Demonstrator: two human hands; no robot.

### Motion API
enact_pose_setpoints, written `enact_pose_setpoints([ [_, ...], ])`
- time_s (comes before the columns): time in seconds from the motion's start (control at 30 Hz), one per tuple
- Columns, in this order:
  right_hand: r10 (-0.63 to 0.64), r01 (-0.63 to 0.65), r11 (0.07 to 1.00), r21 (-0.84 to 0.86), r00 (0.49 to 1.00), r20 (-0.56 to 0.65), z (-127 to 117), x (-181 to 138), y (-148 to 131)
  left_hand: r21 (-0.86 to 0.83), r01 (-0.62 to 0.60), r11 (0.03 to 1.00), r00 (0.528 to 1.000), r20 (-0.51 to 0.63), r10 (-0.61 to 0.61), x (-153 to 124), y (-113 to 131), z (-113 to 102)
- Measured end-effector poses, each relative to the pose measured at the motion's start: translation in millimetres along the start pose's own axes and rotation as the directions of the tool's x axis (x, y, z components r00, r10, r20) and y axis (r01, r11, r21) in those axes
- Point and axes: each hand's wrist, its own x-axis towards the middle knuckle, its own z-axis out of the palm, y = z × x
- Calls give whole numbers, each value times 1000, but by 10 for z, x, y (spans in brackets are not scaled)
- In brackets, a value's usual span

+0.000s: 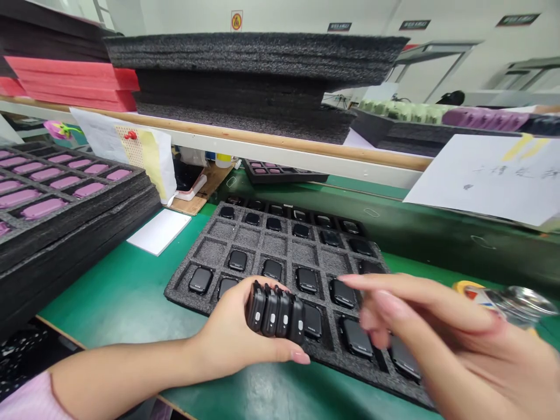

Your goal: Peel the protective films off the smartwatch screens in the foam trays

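Note:
My left hand (227, 329) is shut on a row of several small black watch-like devices (275, 312), held on edge with their grey-marked sides showing. It hovers over the near edge of a dark grey foam tray (258, 237). Black square devices sit in many of the tray's compartments, and some compartments show bare foam. One such device (356, 338) lies just below my right hand (420, 326), whose fingers are spread and hold nothing. That hand hides the tray's near right corner.
A stack of foam trays with pink items (56, 198) rises at the left, on a green work mat (122, 291). Above runs a wood-edged shelf (262, 146) bearing black foam sheets. A white card (158, 231), a paper notice (485, 175) and a tape roll (470, 291) are nearby.

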Motion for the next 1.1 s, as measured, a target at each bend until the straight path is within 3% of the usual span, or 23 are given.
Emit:
enact_pose_setpoints([
  [0.07,-31,31,1000,7,997,67,165,160,-131,5,-14,1000,1000,1,14,1,12,1],
  [0.13,-66,57,997,47,973,220,238,223,-119,13,-23,1000,1000,-1,23,4,27,-1],
  [0.23,-131,99,991,92,878,461,307,166,5,16,-52,998,999,3,52,7,45,-4],
  [0.3,-168,135,986,102,847,505,402,78,66,16,-51,999,999,18,51,7,49,-5],
  [0.5,-248,188,960,210,917,312,748,-96,91,-17,-49,999,991,123,51,18,31,6],
  [0.7,-227,167,951,259,949,220,751,-117,81,-157,-36,987,968,239,74,-7,51,24],
  [0.87,-196,136,957,256,954,225,737,-145,90,-227,17,974,970,241,39,-46,56,23],
  [1.1,-189,128,957,259,956,226,725,-146,94,-228,3,974,969,243,54,-40,38,23],
])
